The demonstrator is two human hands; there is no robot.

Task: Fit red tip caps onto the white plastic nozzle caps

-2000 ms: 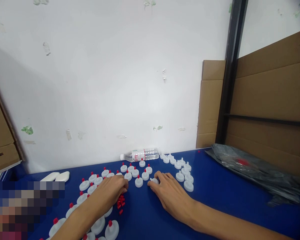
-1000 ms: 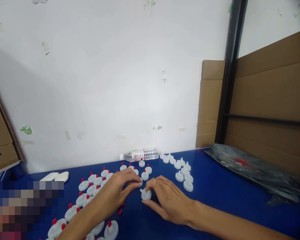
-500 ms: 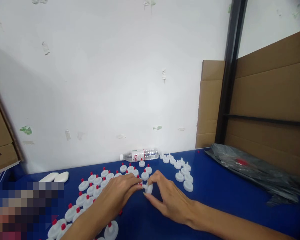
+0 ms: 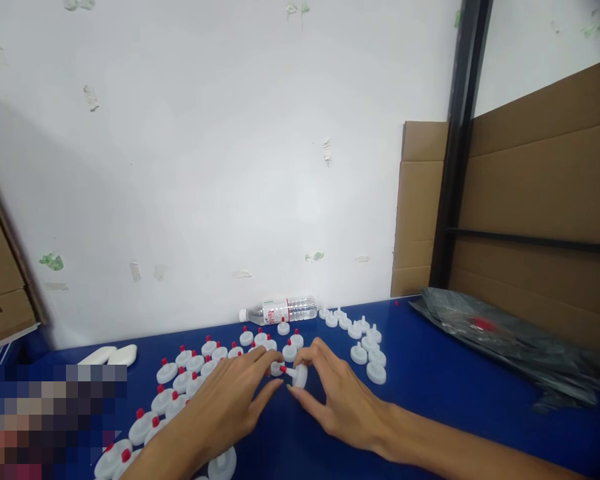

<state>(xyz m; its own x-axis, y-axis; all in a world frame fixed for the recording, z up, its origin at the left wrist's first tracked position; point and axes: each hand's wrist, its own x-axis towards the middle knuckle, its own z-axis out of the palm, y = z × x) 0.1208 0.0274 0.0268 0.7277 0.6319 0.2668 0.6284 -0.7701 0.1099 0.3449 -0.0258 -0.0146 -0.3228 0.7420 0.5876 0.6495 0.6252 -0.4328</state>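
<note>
Between the thumb and fingers of my right hand (image 4: 344,400) is a white nozzle cap (image 4: 301,377), tilted on its side with its spout pointing left. A small red tip (image 4: 283,369) sits on the end of that spout. Just left of it, my left hand (image 4: 236,387) has its thumb and forefinger spread apart and holds nothing I can see. Behind and under my left forearm stand several white nozzle caps (image 4: 167,372) with red tips. To the right is a group of white nozzle caps (image 4: 377,372) whose spouts have no red tip.
A clear water bottle (image 4: 290,311) lies along the wall at the back of the blue table (image 4: 455,407). Grey plastic bags (image 4: 505,347) lie at the right, by cardboard sheets (image 4: 540,187). Two white rounded pieces (image 4: 123,355) rest at the left. A blurred patch covers the lower left corner.
My left thumb and forefinger have parted and come off the red tip, which now shows on the spout. My right hand keeps the nozzle cap in nearly the same place.
</note>
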